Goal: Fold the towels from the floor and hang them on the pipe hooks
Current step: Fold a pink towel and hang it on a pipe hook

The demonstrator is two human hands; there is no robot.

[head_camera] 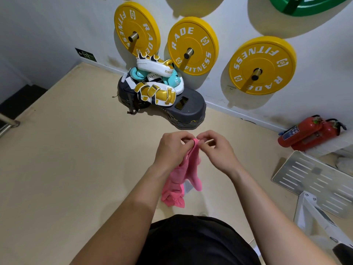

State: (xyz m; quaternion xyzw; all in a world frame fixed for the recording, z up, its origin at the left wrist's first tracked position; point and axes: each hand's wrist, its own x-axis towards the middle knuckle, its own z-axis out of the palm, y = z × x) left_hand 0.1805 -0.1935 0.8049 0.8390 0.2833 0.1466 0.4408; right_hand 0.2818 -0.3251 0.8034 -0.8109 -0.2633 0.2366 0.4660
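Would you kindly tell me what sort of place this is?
Probably a gym: yellow weight plates hang on wall pegs, and boxing pads are piled on a black step platform.

Two bare forearms come in from the bottom of the view, the left forearm [133, 203] and the right forearm [267, 197], uncovered all the way from the frame edge up to the left hand [172, 148] and the right hand [215, 148]. Down at the lower middle sits a black garment [194, 241], plain dark cloth, matte, with a rounded, softly creased upper edge.
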